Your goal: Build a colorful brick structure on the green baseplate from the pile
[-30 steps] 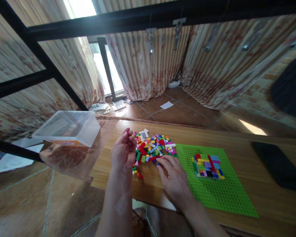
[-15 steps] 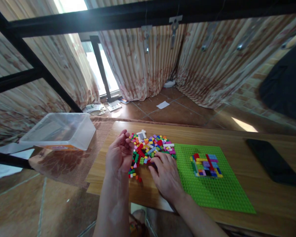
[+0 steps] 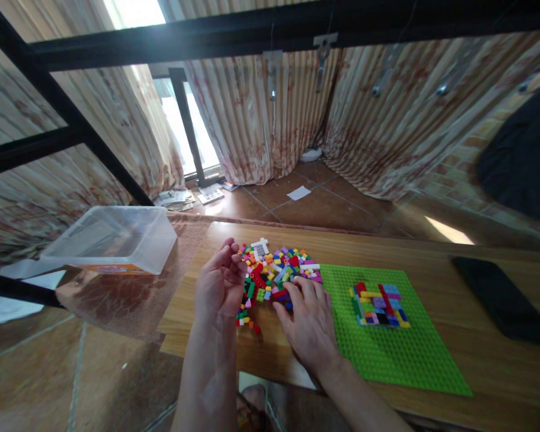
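1. Loose toy bricks (image 3: 279, 262) lie at centre frame.
2. Our right hand (image 3: 312, 324) curves over their lower-right edge; we cannot tell whether it pinches one.
3. Our left hand (image 3: 219, 287), left of them, curls loosely; its grip is unclear.
4. A wide sweep could knock pieces off the wooden table (image 3: 261, 354).

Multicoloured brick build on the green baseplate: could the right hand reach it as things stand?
Probably yes: the right hand is beside the green baseplate, and nothing visible stands between it and the brick build.
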### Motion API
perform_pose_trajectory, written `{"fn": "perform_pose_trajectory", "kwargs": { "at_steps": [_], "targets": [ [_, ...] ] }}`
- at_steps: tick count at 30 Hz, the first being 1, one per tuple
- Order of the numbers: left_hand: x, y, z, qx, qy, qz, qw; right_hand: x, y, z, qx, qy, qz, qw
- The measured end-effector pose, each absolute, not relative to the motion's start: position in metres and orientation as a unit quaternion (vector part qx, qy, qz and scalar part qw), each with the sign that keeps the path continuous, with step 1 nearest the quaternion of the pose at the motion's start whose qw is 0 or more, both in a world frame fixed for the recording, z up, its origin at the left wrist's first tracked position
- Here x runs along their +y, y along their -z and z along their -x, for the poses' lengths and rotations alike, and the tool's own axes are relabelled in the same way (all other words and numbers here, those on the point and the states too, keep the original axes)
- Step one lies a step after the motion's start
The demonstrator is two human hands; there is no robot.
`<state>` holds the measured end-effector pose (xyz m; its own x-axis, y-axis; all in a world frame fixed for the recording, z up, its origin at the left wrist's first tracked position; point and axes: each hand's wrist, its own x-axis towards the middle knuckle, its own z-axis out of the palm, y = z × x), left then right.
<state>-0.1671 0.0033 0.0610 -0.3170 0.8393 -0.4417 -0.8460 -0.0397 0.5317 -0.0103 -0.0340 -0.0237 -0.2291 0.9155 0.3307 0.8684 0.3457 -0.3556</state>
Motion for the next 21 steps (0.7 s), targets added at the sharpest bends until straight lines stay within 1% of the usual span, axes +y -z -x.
{"fn": "perform_pose_trajectory", "kwargs": {
  "at_steps": [13, 21],
  "targets": [
    [0.0032, -0.0619, 0.1678, 0.377, -0.719, 0.008, 0.584, -0.0328, 0.0241, 0.0033, -0.789, -0.065, 0.554, 0.257],
    [0.0039, -0.061, 0.1647, 0.38, -0.709, 0.002, 0.593, -0.0305, 0.0267, 0.007, -0.787, -0.055, 0.541, 0.29]
  ]
}}
